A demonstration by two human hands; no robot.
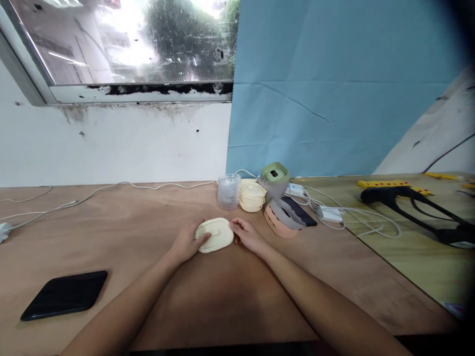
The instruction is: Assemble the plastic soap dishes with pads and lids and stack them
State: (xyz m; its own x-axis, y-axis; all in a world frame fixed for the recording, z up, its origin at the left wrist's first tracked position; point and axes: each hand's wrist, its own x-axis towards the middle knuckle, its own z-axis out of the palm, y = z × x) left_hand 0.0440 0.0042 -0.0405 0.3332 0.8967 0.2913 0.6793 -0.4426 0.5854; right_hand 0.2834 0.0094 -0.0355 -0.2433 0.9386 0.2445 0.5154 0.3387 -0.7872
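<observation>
Between my two hands is a cream-coloured lid (218,236), roughly oval with a raised rim and a small raised part in its middle. My left hand (190,241) grips its left edge, thumb lying across the top face. On the right edge, my right hand (245,234) pinches it between thumb and fingers. Just behind stand a stack of similar cream pieces (253,197) and a stack of clear plastic cups (229,192). To their right are a grey container with a green top (275,174) and a peach-and-grey band-shaped piece (284,220).
A black tablet-like slab (65,295) lies at the left front. White cables with a white adapter (330,214) run along the back and right. Behind the peach piece lies a dark phone-like slab (302,211). A black frame (419,212) and yellow power strip (384,184) are far right.
</observation>
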